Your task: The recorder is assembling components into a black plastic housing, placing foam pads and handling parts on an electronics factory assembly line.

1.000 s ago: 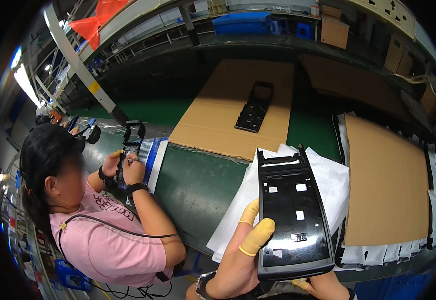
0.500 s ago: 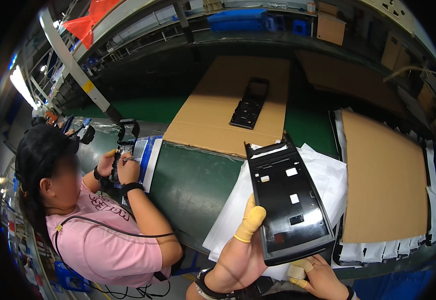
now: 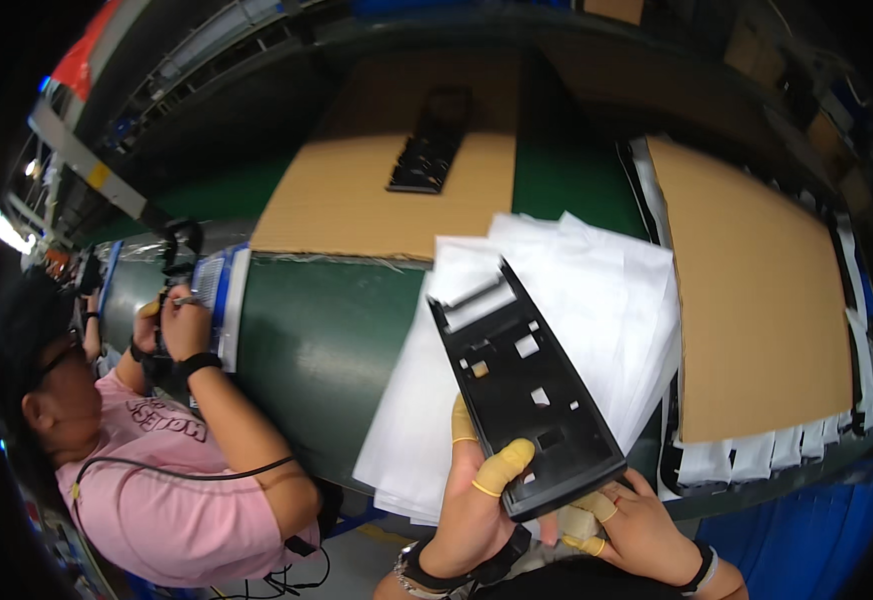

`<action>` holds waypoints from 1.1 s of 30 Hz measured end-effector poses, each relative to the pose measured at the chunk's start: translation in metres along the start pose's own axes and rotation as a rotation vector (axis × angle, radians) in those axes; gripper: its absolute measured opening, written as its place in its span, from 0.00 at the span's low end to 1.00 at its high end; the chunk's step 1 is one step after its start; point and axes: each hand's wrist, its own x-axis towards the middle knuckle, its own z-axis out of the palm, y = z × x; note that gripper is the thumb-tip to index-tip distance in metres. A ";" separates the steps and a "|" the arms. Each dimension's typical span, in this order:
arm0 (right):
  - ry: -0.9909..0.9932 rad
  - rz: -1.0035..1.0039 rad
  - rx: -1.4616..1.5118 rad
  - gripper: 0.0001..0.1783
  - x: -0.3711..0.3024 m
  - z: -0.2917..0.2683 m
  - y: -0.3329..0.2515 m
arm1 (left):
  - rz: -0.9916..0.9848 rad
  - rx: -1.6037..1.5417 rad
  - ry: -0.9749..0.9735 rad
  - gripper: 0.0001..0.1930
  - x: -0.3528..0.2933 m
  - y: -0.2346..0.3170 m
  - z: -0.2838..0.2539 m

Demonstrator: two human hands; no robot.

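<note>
My left hand (image 3: 477, 500), with yellow finger cots, grips a long black plastic housing (image 3: 542, 400) by its lower left edge. The thumb lies over its face, which has several small square cutouts and a wide opening at the far end. My right hand (image 3: 642, 530), also in finger cots, is closed on a small cream-coloured pad (image 3: 579, 524) beside the housing's near end. Whether the pad touches the housing I cannot tell. Beneath the housing lies a loose stack of white sheets (image 3: 597, 290) on the green bench (image 3: 327, 350).
A second black frame (image 3: 432, 145) rests on a cardboard sheet (image 3: 357, 190) at the back. To the right, another cardboard sheet (image 3: 757, 310) tops a stack of white-wrapped black parts. At left, a co-worker in a pink shirt (image 3: 197, 500) handles a black part over the bench.
My left hand has tilted the housing to lie flatter, its far end turned a little left. My right hand stays by its near end with the pad. The whole view has shifted.
</note>
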 end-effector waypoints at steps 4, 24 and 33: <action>0.027 -0.002 0.005 0.25 0.008 -0.003 -0.006 | 0.014 0.046 0.133 0.30 0.009 -0.034 -0.021; 0.527 0.064 0.101 0.27 0.036 0.024 -0.042 | 0.059 0.419 0.482 0.17 0.003 -0.049 -0.045; 0.339 0.255 0.024 0.25 0.039 0.028 -0.045 | 0.122 0.340 0.364 0.17 0.010 -0.039 -0.033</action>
